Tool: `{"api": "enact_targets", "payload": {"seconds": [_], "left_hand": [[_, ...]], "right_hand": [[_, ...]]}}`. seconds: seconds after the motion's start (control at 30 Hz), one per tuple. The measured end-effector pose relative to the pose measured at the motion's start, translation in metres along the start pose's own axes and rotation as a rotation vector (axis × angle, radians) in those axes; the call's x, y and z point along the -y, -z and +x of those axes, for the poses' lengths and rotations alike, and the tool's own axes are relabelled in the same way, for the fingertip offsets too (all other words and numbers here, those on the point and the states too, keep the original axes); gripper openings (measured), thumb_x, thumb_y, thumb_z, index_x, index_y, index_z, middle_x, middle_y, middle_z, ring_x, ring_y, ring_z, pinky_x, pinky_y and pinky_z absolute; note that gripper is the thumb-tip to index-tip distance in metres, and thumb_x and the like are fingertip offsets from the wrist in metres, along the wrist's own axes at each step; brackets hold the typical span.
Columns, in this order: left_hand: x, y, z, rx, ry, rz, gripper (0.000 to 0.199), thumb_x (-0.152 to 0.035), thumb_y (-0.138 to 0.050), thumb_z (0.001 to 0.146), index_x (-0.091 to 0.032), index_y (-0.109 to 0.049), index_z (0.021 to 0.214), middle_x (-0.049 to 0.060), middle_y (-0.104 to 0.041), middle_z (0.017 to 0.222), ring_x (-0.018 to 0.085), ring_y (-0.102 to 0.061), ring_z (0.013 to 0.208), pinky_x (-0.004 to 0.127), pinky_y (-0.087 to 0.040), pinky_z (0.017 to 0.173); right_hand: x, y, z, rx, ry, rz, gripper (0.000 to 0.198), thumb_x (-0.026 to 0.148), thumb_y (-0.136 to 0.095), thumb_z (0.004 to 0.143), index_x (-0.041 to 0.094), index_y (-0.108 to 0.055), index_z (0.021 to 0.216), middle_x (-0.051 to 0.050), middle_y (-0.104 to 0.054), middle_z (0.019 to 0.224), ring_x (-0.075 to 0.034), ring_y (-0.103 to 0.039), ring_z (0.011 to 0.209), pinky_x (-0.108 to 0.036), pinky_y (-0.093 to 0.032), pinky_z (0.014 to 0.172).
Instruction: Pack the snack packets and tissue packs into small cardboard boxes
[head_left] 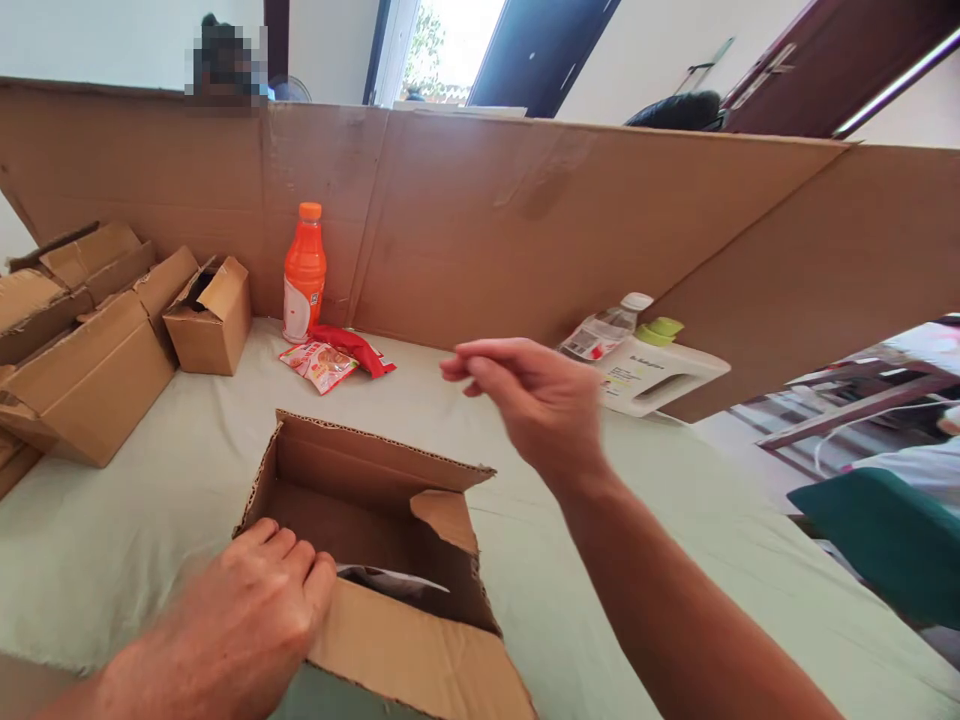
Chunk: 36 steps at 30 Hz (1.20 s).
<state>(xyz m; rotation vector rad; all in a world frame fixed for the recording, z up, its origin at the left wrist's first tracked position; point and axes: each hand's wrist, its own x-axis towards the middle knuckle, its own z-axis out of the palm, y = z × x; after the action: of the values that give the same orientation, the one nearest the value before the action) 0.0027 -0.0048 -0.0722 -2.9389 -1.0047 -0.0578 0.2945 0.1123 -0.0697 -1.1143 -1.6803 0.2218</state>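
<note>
An open cardboard box (405, 652) stands in front of me, its near flap folded outward. My left hand (251, 600) has its fingers curled over the box's near left edge. Inside, a pale flat item (394, 580) shows in part; its kind is unclear. My right hand (536, 395) is raised above and to the right of the box, fingers drawn together, and nothing shows between them. Beyond the box lie a printed snack packet (319, 366) and a red packet (364, 350), with an orange drink bottle (305, 275) upright behind them.
Several cardboard boxes (112, 370) crowd the left side, with a small one (210, 325) beside them. A white jug (660, 375) and a clear bottle (607, 328) lie at the back right. A cardboard wall (480, 220) borders the cloth-covered surface (675, 560). A person (225, 65) is behind it.
</note>
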Motion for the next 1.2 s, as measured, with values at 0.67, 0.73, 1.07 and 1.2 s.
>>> {"api": "enact_targets", "payload": {"seconds": [0.67, 0.73, 1.07, 1.2], "left_hand": [[0.008, -0.026, -0.001, -0.207, -0.014, 0.066, 0.023, -0.003, -0.047, 0.078, -0.018, -0.061, 0.09, 0.004, -0.071, 0.078, 0.022, -0.063, 0.067, 0.035, -0.049, 0.067], [0.006, -0.024, -0.001, -0.136, 0.001, 0.002, 0.02, -0.006, -0.053, 0.073, -0.018, -0.06, 0.087, 0.007, -0.071, 0.08, 0.024, -0.063, 0.068, 0.037, -0.05, 0.067], [0.003, -0.005, -0.004, -0.024, 0.042, -0.081, 0.035, 0.005, -0.048, 0.069, -0.016, -0.064, 0.092, 0.009, -0.073, 0.093, 0.026, -0.067, 0.086, 0.041, -0.054, 0.079], [0.001, -0.004, -0.003, -0.045, 0.076, -0.068, 0.036, 0.005, -0.049, 0.071, -0.016, -0.064, 0.095, 0.007, -0.073, 0.092, 0.023, -0.067, 0.088, 0.038, -0.054, 0.081]], "right_hand": [[-0.092, -0.18, 0.044, 0.554, -0.081, -0.413, 0.031, 0.015, -0.048, 0.095, 0.017, -0.068, 0.118, -0.016, -0.071, 0.12, -0.027, -0.065, 0.106, -0.036, -0.052, 0.088], [-0.086, -0.152, 0.032, 0.504, -0.09, -0.306, 0.026, 0.023, -0.046, 0.098, 0.02, -0.07, 0.108, -0.008, -0.075, 0.104, -0.02, -0.067, 0.091, -0.03, -0.053, 0.078], [-0.003, 0.02, -0.026, -0.141, -0.104, 0.44, 0.02, 0.032, -0.068, 0.086, 0.027, -0.053, 0.075, 0.003, -0.058, 0.074, -0.015, -0.058, 0.068, -0.029, -0.05, 0.063], [0.062, 0.048, -0.045, -0.083, 0.006, 0.37, 0.013, 0.021, -0.065, 0.093, 0.033, -0.07, 0.09, 0.002, -0.07, 0.084, -0.017, -0.066, 0.075, -0.032, -0.054, 0.065]]}}
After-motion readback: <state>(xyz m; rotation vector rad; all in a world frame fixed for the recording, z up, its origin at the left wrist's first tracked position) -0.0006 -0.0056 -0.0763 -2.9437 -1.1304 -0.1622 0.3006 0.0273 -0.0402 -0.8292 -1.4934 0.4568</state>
